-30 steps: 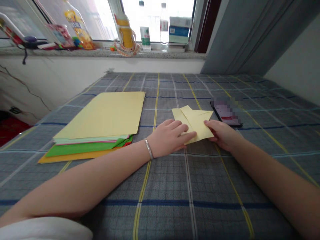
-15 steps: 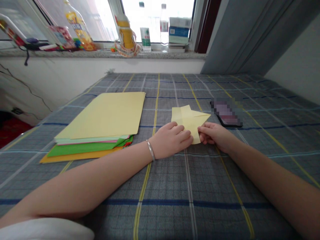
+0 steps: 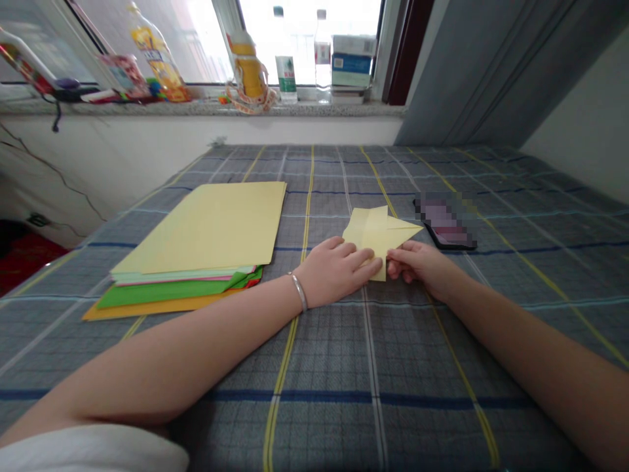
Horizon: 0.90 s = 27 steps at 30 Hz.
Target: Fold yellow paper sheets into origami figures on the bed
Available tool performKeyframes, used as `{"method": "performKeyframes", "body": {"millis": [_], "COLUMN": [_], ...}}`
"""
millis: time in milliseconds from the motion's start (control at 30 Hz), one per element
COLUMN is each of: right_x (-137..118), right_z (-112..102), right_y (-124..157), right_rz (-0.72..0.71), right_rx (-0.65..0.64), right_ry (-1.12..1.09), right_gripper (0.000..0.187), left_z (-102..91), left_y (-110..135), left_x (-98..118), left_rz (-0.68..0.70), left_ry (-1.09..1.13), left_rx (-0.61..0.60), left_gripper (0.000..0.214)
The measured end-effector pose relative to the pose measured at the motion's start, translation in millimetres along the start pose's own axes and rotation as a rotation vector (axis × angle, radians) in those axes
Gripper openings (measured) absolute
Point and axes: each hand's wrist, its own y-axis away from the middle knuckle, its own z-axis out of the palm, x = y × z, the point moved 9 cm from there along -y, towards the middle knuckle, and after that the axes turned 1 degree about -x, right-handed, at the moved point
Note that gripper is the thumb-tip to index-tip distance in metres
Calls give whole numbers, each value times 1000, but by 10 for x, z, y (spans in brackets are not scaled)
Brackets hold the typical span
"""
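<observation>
**Folded sheet shifted right; hands closed in together**

Observed: the folded pale yellow paper (image 3: 379, 236) now lies slightly further right on the plaid bedspread (image 3: 344, 406), just left of the smartphone (image 3: 446, 221), with its point aimed right. The left hand (image 3: 339, 271), wearing a silver bangle (image 3: 297, 292), lies flat and fairly open, its fingertips on the sheet's lower left edge. The right hand (image 3: 417, 263) is narrow, its fingers curled against the lower right edge; whether the thumb pinches beneath cannot be told. The hands now nearly touch. The stack of coloured paper (image 3: 196, 229) lies well left, with pale yellow sheets on top.
</observation>
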Motion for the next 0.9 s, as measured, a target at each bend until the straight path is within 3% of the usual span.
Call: {"method": "performKeyframes", "body": {"millis": [133,233,300,433,500,600,767,900], "right_x": [12,12,-10,-155,-237,-305,-308,-360], "right_z": [79,47,-52,-367,-520,-657,-630,-571], "right_y": [-14,-16,-14,25,61,95,69,87], "right_rz": [-54,-112,-156,-322,-419,-506,-532,-535], "right_rx": [-88,-56,24,247,356,467,413,372], "right_ry": [152,240,278,349,413,561,638,566], "right_gripper": [15,24,41,99,109,93,38,20], "left_z": [14,25,17,-34,-51,-56,-46,82], "left_y": [43,105,139,185,198,211,263,389], "left_x": [-158,-288,-350,-486,-544,-589,-657,-870], "left_rz": [-137,-204,-203,-215,-229,-235,-280,-540], "left_ry": [9,74,142,302,387,514,741,743], "left_rx": [19,42,68,158,200,239,333,395], "left_gripper": [15,14,16,23,23,22,15,5]}}
